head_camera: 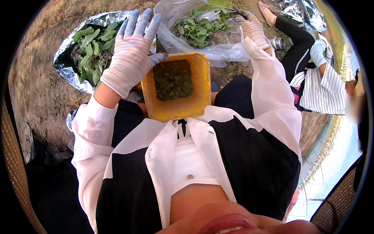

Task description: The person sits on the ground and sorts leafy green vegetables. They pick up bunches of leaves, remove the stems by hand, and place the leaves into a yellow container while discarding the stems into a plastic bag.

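My left hand [131, 55], in a striped knit glove with blue-grey fingertips, is held with its fingers apart and nothing in it. Its thumb lies at the back left rim of a yellow plastic bucket [201, 87], which has dark green leaves [173, 82] deep inside. My right hand [251, 27], also gloved, is bent at the far edge of a clear plastic bag [169, 38]. Its fingertips pinch the stem of a large green leaf [217, 5]. Lobed leafy greens [201, 32] lie in the bag below that leaf.
Left of the bucket, a foil-lined bag [62, 73] holds leafy plants [95, 49]. A metal can [278, 43] stands on the soil by my right wrist. Another person [318, 87] sits at the right, with a foil sheet [304, 13] beyond their legs.
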`<state>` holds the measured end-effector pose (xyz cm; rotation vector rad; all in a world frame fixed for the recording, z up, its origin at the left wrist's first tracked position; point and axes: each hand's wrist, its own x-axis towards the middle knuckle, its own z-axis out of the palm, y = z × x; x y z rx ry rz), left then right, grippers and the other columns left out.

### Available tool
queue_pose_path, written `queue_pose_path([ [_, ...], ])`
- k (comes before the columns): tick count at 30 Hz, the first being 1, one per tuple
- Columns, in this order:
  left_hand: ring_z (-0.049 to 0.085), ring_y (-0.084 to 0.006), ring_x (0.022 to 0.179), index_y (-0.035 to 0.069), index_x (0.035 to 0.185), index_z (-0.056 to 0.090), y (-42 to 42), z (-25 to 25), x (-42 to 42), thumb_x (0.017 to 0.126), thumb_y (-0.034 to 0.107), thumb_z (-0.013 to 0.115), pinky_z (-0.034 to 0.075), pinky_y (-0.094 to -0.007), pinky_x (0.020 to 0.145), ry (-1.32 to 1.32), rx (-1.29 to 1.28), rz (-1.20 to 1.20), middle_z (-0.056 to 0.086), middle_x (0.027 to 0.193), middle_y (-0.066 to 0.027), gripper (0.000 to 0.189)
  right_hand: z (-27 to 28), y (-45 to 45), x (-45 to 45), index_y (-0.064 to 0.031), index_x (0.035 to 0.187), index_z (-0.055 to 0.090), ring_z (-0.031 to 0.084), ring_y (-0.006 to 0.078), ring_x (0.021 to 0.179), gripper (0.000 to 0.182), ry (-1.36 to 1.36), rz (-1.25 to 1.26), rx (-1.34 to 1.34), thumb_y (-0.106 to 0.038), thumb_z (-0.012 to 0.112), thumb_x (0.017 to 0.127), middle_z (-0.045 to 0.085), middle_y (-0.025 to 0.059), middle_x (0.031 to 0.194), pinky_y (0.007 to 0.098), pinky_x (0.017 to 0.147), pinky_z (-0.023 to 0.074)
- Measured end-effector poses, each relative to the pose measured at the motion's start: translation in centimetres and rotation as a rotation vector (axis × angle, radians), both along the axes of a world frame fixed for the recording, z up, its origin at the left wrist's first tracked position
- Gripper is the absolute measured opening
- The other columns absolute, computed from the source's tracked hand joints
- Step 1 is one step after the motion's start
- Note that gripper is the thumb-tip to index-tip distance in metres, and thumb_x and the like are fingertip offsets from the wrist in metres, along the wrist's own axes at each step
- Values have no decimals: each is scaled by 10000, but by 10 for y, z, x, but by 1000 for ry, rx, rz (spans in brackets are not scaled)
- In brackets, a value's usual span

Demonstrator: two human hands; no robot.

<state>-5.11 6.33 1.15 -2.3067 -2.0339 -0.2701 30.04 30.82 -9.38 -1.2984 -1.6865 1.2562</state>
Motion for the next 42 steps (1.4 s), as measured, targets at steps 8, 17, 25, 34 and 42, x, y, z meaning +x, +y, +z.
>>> queue_pose_path([
  [8, 323, -514, 1358, -93, 1453, 261, -54, 62, 52, 631, 238, 849, 299, -546, 1127, -575, 322, -251, 332, 1465, -328, 1063, 86, -198, -72, -44, 1139, 673, 677, 162, 955, 215, 535, 194, -158, -74, 659, 927, 704, 83, 1066, 289, 860, 567],
  [17, 395, -473, 1300, -48, 1433, 318, -97, 32, 95, 656, 155, 794, 373, -511, 1058, -747, 469, -123, 409, 1399, -291, 934, 109, -280, -93, -55, 1134, 691, 685, 144, 947, 237, 782, 240, -174, -155, 692, 919, 720, 79, 1042, 256, 845, 561],
  [25, 673, -282, 878, 96, 1194, 638, -110, 15, 75, 692, 129, 840, 541, -325, 795, -1098, 220, -215, 687, 959, -122, 542, 113, -293, -87, -42, 1187, 679, 619, 134, 995, 249, 282, 595, 131, -129, 569, 980, 676, 72, 1152, 271, 892, 487],
  [34, 587, -290, 701, 145, 935, 682, -104, 41, 65, 707, 54, 631, 475, -396, 620, -304, 392, -185, 576, 750, -53, 252, 117, -303, -96, -39, 1152, 679, 626, 160, 1009, 338, 300, 179, -500, -294, 646, 932, 689, 92, 1090, 307, 902, 504],
  [42, 570, -274, 701, 152, 1016, 659, -100, 34, 65, 723, 98, 637, 449, -408, 632, -87, 355, -110, 566, 751, -52, 300, 167, -322, -116, 2, 1190, 621, 639, 206, 1001, 265, 304, 41, -706, -106, 587, 951, 675, 103, 1078, 327, 884, 522],
])
